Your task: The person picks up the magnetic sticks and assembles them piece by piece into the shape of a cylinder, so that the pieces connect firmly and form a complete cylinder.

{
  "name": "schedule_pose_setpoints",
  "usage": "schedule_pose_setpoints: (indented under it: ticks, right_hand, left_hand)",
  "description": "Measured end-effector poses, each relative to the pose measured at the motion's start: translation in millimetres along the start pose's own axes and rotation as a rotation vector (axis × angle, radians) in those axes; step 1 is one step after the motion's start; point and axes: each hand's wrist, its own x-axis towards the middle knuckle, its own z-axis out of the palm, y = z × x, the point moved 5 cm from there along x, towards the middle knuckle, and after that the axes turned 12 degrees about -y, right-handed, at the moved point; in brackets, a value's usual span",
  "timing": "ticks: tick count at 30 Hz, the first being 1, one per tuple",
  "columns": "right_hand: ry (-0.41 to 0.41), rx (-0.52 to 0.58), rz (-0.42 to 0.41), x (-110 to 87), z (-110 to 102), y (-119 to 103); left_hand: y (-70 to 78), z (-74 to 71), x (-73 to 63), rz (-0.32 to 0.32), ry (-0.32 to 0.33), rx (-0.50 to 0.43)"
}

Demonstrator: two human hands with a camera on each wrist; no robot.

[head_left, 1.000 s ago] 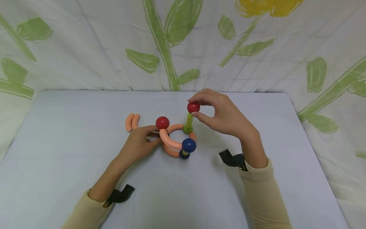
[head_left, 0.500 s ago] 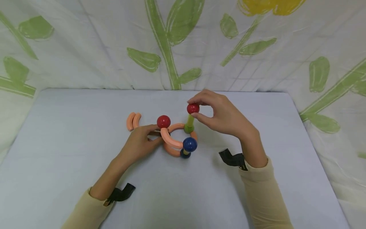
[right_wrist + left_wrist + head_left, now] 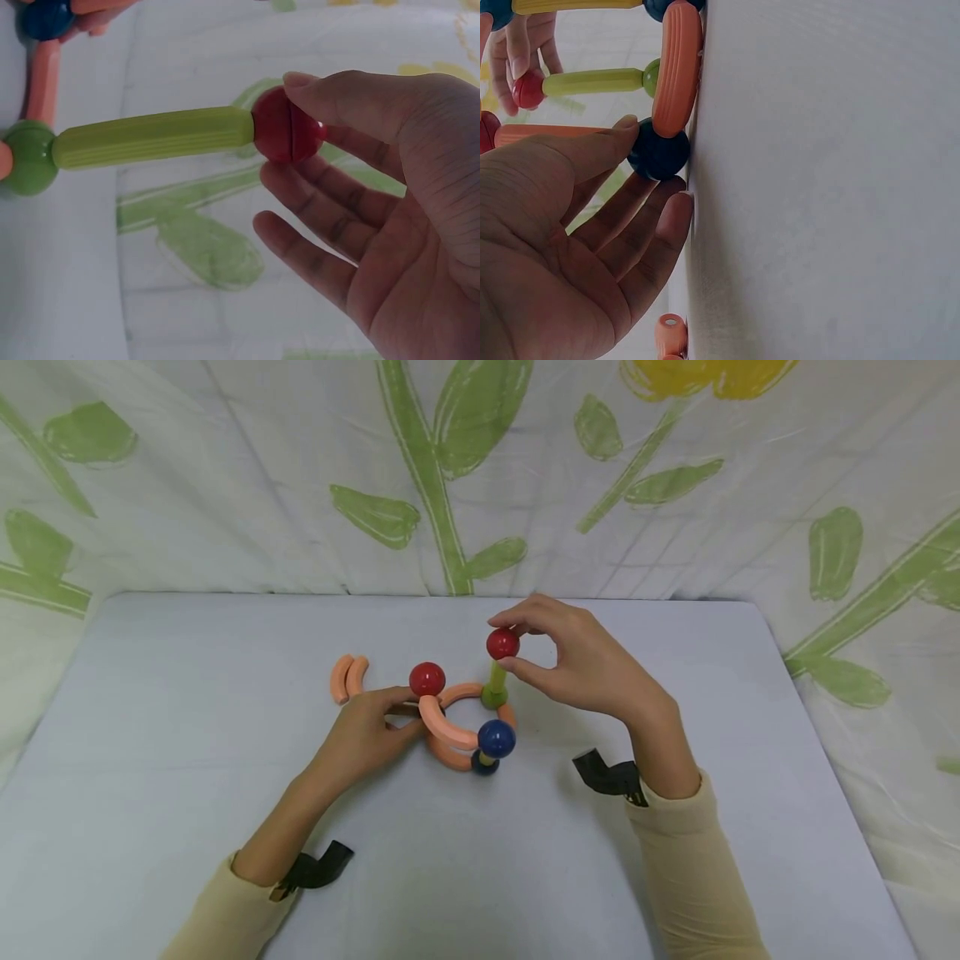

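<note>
My right hand (image 3: 581,660) pinches a red ball (image 3: 283,126) between thumb and fingers. That ball sits at the top end of a green rod (image 3: 154,136), which stands on a green ball (image 3: 31,157) at the back of a magnetic ball-and-rod toy build. At the build's left side, my left hand (image 3: 367,735) holds a dark blue ball (image 3: 658,150) low at the table. An orange rod (image 3: 551,133) rises beside my left thumb to a second red ball (image 3: 427,679). From there a curved orange piece (image 3: 444,727) bends to a blue ball (image 3: 497,739) at the front.
Two loose curved orange pieces (image 3: 341,680) lie side by side just beyond my left hand. A white table (image 3: 187,693) bears everything, and a white cloth (image 3: 262,485) with painted green leaves hangs behind its far edge.
My right hand and its red ball have shifted slightly to the left and a little lower against the green ball. My left hand keeps its hold in place.
</note>
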Motion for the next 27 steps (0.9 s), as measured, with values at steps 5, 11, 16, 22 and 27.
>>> schedule_pose_setpoints:
  ticks: [5, 11, 16, 22, 27]
  right_hand:
    - [-0.001, 0.002, 0.01, 0.1, 0, 1]
    - [-0.004, -0.021, 0.033, -1.5, -4, 0]
    - [-0.001, -0.023, 0.045, -3.7, -7, 0]
    - [-0.001, -0.015, 0.108, -10.7, -13, 0]
    - [0.025, 0.017, 0.19, -24.5, -16, 13]
  left_hand:
    - [0.7, 0.1, -0.2, 0.005, -0.003, -0.002]
    - [1.1, 0.7, -0.6, 0.032, 0.006, -0.001]
    - [1.3, -0.9, -0.9, 0.074, 0.013, 0.014]
    - [-0.3, -3.2, -1.0, 0.065, 0.009, -0.006]
    - [-1.1, -1.0, -1.1, 0.068, 0.001, -0.022]
